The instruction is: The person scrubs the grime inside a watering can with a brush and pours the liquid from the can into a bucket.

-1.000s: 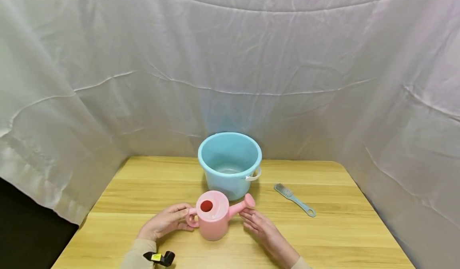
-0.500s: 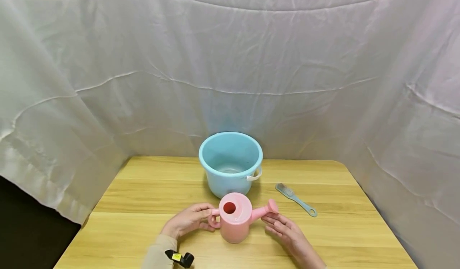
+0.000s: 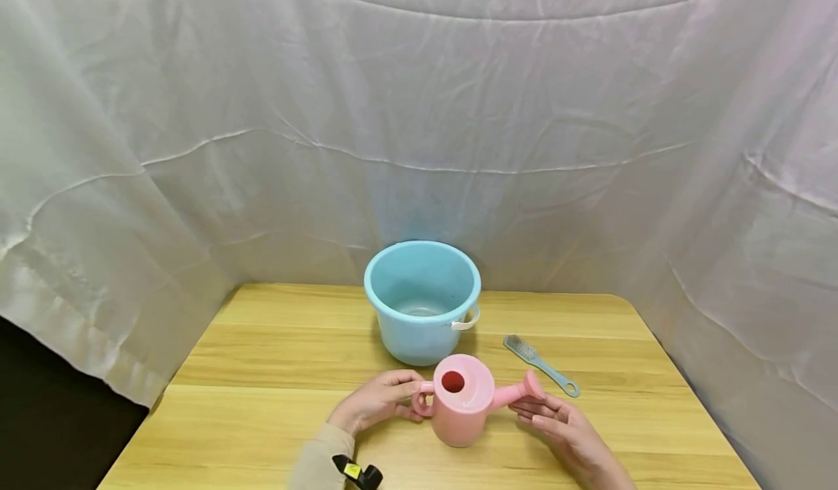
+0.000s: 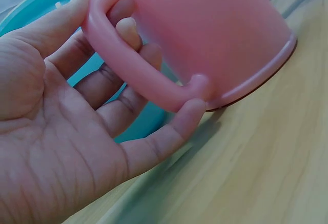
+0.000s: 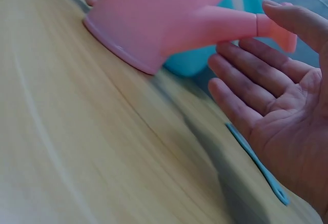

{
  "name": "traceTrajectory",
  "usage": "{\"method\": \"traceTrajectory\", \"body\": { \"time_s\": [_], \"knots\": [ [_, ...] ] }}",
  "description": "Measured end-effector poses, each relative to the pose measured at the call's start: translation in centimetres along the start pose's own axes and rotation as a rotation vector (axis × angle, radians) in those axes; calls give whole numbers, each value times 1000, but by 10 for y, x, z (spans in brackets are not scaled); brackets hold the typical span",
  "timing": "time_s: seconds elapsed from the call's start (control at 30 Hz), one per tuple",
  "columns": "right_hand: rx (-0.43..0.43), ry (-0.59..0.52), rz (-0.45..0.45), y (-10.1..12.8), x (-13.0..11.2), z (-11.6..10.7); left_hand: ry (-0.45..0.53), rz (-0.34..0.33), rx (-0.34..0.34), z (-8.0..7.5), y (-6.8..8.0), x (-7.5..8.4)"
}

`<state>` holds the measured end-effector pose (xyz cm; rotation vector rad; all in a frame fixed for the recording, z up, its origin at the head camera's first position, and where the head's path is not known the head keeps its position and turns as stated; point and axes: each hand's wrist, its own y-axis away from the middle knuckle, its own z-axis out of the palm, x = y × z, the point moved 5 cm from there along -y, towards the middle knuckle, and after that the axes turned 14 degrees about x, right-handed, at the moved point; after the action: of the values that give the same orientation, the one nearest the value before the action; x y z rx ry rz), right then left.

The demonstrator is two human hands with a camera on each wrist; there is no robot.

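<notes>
A pink watering can (image 3: 461, 406) stands upright close over the table, its round red-lined opening facing up. My left hand (image 3: 382, 401) grips its loop handle (image 4: 136, 65); in the left wrist view several fingers pass through the loop, the thumb lies at its top and the little finger at its lower end. Under the spout (image 5: 210, 32), my right hand (image 3: 563, 428) has its fingers extended, fingertips right at the underside near the rose (image 3: 532, 386). The right thumb lies by the rose in the right wrist view.
A light blue bucket (image 3: 419, 337) with a white handle stands behind the watering can. A blue brush (image 3: 540, 364) lies on the wooden table (image 3: 262, 374) to the right. Pale cloth (image 3: 419, 97) hangs around the back and sides.
Both hands and the watering can have moved right across the table, from in front of the bucket's left side to its right. The bucket and brush have stayed put.
</notes>
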<state>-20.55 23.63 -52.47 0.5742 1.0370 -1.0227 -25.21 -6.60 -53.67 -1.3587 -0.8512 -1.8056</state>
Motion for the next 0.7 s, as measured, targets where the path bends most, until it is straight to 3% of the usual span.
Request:
{"method": "traceTrajectory", "body": {
  "time_s": [0.23,0.43,0.7],
  "knots": [
    [-83,-46,-23,7,-8,-15,13,-4,9,14,-11,-5],
    [-122,-57,-1,10,-11,-20,29,-22,17,18,-12,-7],
    [-63,142,-19,11,-22,-28,29,-26,17,18,-13,-7]
  ]
}}
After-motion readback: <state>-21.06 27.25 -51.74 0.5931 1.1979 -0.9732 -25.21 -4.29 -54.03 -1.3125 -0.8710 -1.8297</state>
